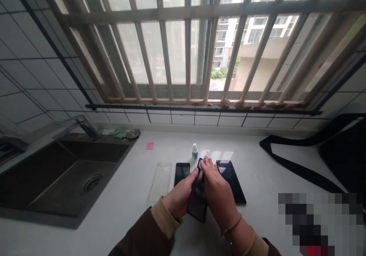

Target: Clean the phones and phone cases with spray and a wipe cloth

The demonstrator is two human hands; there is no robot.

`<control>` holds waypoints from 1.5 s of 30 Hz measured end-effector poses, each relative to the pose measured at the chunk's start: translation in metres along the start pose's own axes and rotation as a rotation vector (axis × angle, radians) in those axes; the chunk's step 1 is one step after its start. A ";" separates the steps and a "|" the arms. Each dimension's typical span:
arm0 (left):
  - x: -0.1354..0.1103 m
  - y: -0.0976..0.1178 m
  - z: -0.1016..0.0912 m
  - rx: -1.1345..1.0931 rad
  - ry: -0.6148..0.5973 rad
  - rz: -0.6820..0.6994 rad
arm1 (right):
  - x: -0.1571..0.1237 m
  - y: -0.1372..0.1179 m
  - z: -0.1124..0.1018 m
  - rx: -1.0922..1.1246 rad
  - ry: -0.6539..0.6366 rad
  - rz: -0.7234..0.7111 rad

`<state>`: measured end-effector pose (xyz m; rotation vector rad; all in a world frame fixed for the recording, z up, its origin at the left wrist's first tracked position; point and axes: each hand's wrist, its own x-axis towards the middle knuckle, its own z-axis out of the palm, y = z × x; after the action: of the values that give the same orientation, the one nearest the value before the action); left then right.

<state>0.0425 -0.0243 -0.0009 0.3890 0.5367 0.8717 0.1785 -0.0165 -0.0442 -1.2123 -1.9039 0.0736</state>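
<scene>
My left hand [183, 193] grips a dark smartphone [197, 200] by its left edge, tilted above the counter. Over the phone's upper right part lies my right hand [215, 181], its fingers held together near the top end. Something small and whitish shows under those fingertips, too hidden to name. Behind the left hand a second black phone [182, 169] lies flat, with a clear phone case [160, 181] to its left. Right of my right hand rests a black tablet [233, 181]. A small white bottle [195, 151] with a blue and yellow label stands just beyond the held phone.
To the left is a dark sink [63, 172] with a faucet [87, 128], a green cloth [118, 133] and a metal strainer [133, 134]. A pink sticky note [150, 146] lies on the white counter [128, 210]. A black strap [297, 168] and bag [343, 149] occupy the right.
</scene>
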 end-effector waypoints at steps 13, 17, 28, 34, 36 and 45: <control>-0.002 0.006 0.000 -0.047 -0.009 0.005 | 0.008 -0.001 -0.008 0.210 -0.059 0.005; 0.000 0.009 0.001 -0.138 0.047 0.064 | 0.007 -0.003 -0.004 0.209 -0.182 -0.083; -0.002 0.030 -0.007 -0.063 0.292 0.131 | 0.012 -0.035 -0.035 0.528 -0.434 -0.219; -0.002 0.028 -0.006 -0.070 0.196 0.113 | 0.020 -0.025 -0.045 0.747 -0.223 0.351; -0.004 0.026 -0.004 -0.020 0.148 0.080 | 0.021 -0.015 -0.044 0.645 -0.020 0.517; -0.003 0.014 -0.008 0.026 0.021 -0.084 | 0.015 -0.007 -0.032 0.075 0.075 0.017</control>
<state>0.0276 -0.0174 0.0011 0.3788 0.5803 0.7892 0.1931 -0.0204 -0.0111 -1.1651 -1.8103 0.1070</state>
